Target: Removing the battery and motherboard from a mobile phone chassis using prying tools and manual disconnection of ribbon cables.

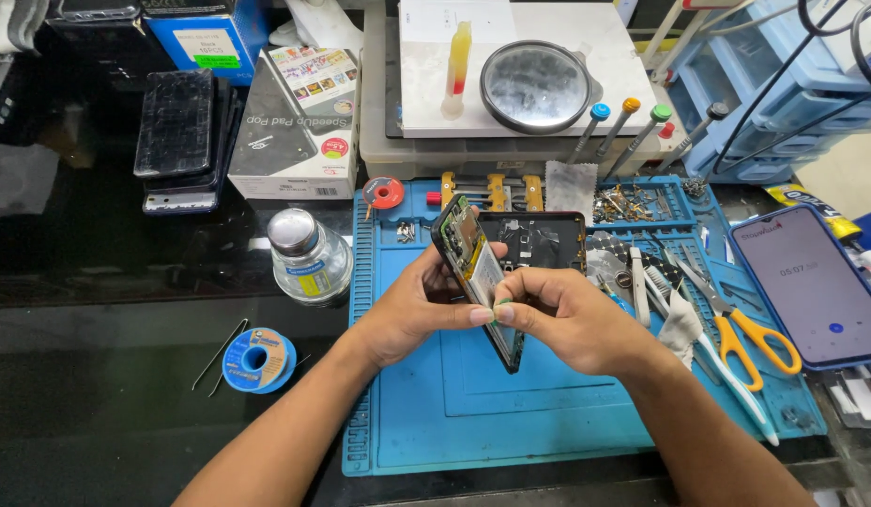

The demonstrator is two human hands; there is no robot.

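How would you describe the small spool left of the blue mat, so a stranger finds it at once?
Start at the blue mat and look past its left edge onto the dark tabletop. There, below the clear glass bottle, lies a small spool. Unlike its neighbours, it is a flat blue ring with a centre hole.

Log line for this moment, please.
left hand: holds opened phone on edge | right hand: fingers pinch at its side | below: blue mat
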